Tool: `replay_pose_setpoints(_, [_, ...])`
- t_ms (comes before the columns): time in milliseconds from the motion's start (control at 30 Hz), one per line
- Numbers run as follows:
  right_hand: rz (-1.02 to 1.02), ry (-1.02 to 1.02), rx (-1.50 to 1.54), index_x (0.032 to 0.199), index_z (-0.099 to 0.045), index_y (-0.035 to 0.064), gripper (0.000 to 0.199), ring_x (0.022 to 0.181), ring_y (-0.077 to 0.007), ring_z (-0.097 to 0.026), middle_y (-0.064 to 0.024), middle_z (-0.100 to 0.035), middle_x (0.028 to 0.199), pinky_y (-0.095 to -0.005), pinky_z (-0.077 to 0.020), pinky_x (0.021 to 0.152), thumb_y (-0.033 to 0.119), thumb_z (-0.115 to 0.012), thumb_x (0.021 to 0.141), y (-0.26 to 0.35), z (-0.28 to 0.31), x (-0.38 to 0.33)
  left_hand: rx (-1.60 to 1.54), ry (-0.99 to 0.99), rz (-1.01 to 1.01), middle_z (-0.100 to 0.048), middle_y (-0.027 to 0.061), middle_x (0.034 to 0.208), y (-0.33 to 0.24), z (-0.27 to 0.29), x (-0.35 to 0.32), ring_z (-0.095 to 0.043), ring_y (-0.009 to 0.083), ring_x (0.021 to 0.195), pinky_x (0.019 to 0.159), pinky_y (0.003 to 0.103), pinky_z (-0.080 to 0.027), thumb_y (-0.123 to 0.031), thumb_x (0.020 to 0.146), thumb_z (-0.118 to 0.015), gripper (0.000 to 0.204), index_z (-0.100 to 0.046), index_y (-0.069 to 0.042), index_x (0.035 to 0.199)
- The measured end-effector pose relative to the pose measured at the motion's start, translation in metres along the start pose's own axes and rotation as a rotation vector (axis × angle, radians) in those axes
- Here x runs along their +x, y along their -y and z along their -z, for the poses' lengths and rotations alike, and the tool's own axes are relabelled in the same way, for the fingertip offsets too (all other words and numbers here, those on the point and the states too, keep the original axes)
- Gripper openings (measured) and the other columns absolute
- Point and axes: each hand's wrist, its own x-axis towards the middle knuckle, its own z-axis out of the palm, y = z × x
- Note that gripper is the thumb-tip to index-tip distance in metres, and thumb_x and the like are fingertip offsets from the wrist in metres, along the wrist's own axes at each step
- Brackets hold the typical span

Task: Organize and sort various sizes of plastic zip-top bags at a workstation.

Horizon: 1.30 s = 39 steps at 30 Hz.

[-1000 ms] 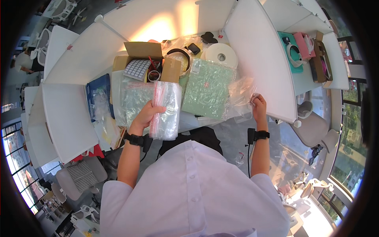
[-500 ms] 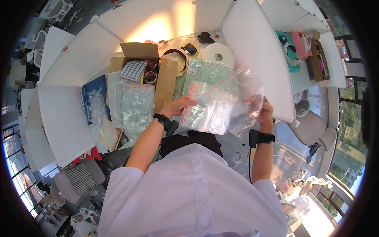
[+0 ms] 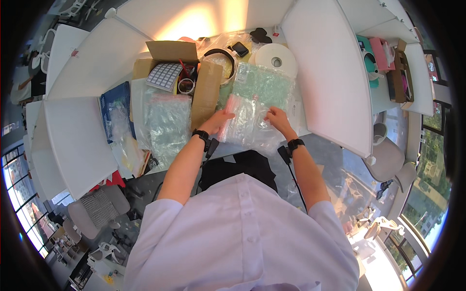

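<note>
The bare left forearm (image 3: 182, 165) and right forearm (image 3: 310, 175) slant inward; left hand (image 3: 218, 121) grips, right hand (image 3: 279, 119) (fingers (image 3: 271, 114) curled) faces it.

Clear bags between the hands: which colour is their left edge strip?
The strip is pinkish red; head view.

Glossy, crinkled clear plastic in the zip-lock bags (image 3: 246, 125) at near centre, with similar wrinkled sheen on the bag stack (image 3: 167, 126) at left. Shiny, creased clear film on the green packet (image 3: 264, 83) just beyond. Matt brown cardboard in the open box (image 3: 206, 99). Smooth, matt white on the far roll (image 3: 287, 56). Smooth white finish on the right partition (image 3: 335, 72). Soft, matt cloth in the near shirt (image 3: 233, 223).
</note>
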Motion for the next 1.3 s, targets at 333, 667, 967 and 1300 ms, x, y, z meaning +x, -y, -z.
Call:
replay_pose_setpoints(333, [0.036, -0.253, -0.051, 0.099, -0.061, 0.0006, 0.034, 0.071, -0.0254, -0.066, -0.012, -0.069, 0.085, -0.037, -0.0508, 0.066, 0.03, -0.066, 0.084, -0.039, 0.026, 0.025, 0.477, -0.177, -0.252, -0.066, 0.0092, 0.105, -0.005, -0.019, -0.02, -0.061, 0.0174, 0.094, 0.086, 0.033, -0.049, -0.012, 0.083, -0.07, 0.041, -0.059, 0.002, 0.121])
replay_pose_setpoints(667, [-0.001, -0.566, -0.185, 0.085, -0.062, -0.0003, 0.032, 0.072, -0.0256, -0.064, -0.0123, -0.065, 0.074, -0.038, -0.0503, 0.068, 0.026, -0.077, 0.076, -0.035, 0.031, 0.022, 0.522, -0.041, -0.222, -0.067, 0.005, 0.103, -0.027, -0.022, -0.141, -0.06, 0.0119, 0.09, 0.083, 0.029, -0.05, -0.011, 0.086, -0.068, 0.036, -0.061, 0.003, 0.118])
replay_pose_setpoints(967, [0.021, -0.318, 0.582, 0.113, -0.059, 0.0031, 0.019, 0.086, -0.0197, -0.068, -0.0123, -0.069, 0.102, -0.0299, -0.0542, 0.072, 0.011, -0.055, 0.097, 0.004, 0.076, -0.006, 0.484, -0.025, -0.214, -0.068, 0.0082, 0.105, -0.045, -0.017, -0.152, -0.063, 0.0134, 0.093, 0.084, 0.029, -0.051, -0.011, 0.085, -0.069, 0.04, -0.06, 0.004, 0.121])
replay_pose_setpoints(1300, [0.268, 0.037, 0.868, 0.102, -0.064, 0.0016, 0.014, 0.081, -0.0211, -0.066, -0.0078, -0.067, 0.09, -0.0369, -0.0515, 0.089, 0.003, -0.054, 0.092, 0.064, 0.141, -0.067, 0.227, 0.197, -0.131, -0.066, 0.008, 0.112, -0.078, -0.063, -0.129, -0.063, 0.0133, 0.098, 0.089, 0.03, -0.05, -0.01, 0.083, -0.069, 0.047, -0.056, 0.004, 0.126])
